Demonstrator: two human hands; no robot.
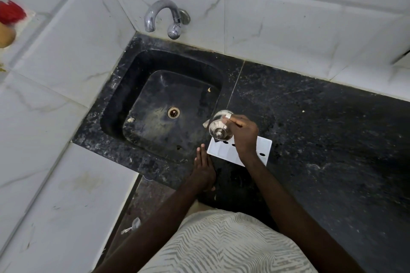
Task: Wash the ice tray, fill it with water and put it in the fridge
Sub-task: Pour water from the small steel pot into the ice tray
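Note:
A white rectangular ice tray [224,150] lies on the black granite counter [321,135] just right of the sink [124,95], with a few dark holes showing in its top. My right hand [243,133] is above the tray and grips a small steel vessel [219,126] tipped on its side over the tray's far left corner. My left hand [203,168] rests flat on the counter edge, fingers together, touching the tray's near left side. A chrome tap [164,17] sticks out of the wall above the sink; no water runs.
The black sink basin holds a drain [173,112] and a few scraps. White marble-look tiles cover the walls and the ledge at left. A red and yellow object [8,22] sits at the far left edge. The counter stretches to the right.

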